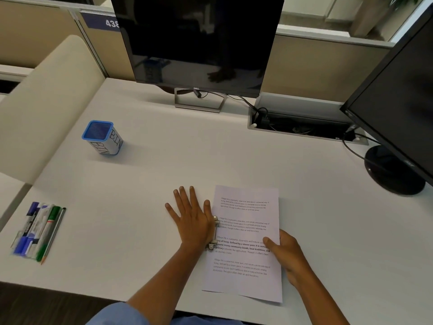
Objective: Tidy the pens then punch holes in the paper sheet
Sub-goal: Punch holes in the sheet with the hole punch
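A printed paper sheet (246, 273) lies near the desk's front edge. A metal hole punch (214, 233) sits on the sheet's left edge, mostly hidden under my left hand (189, 219), which presses flat on it with fingers spread. My right hand (284, 252) holds the sheet's right edge, thumb on top of the page. Several pens and markers with a pencil (38, 229) lie side by side at the desk's left front. A blue-rimmed holder marked BIN (102, 138) stands empty at the back left.
A white desk (152, 184) carries a dark monitor (199, 43) at the back centre and a second monitor (398, 109) at the right with a round base. An open cable tray (302, 127) lies between them. A beige chair back (44, 102) stands at the left.
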### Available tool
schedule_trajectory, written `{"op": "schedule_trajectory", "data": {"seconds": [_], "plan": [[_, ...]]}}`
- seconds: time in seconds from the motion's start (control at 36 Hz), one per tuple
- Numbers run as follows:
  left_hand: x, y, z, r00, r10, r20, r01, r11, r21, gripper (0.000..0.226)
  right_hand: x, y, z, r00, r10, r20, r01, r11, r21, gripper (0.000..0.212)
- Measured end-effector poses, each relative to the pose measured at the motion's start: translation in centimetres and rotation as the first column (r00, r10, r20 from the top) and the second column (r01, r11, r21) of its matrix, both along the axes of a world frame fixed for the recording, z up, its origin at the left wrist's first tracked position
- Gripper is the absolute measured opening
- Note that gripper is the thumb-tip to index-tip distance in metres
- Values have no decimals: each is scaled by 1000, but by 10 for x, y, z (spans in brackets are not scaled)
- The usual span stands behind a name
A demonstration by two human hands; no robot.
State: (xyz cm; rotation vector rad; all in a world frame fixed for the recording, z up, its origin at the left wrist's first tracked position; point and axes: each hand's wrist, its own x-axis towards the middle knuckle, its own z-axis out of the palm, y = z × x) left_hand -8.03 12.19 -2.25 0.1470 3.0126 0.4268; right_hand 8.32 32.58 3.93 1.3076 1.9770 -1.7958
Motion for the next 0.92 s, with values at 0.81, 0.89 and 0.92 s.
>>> {"op": "schedule_trajectory", "data": {"seconds": [0.81, 0.89, 0.92], "plan": [[1, 10, 19, 985, 22, 170, -41, 994, 106, 76, 3, -5, 7, 998, 9, -69, -7, 1000, 27, 25], [1, 10, 20, 985, 24, 171, -44, 993, 111, 77, 3, -5, 8, 997, 11, -81, -8, 999, 32, 28], [1, 10, 20, 985, 25, 169, -44, 993, 111, 77, 3, -5, 8, 996, 8, -85, -6, 1000, 29, 28]]}}
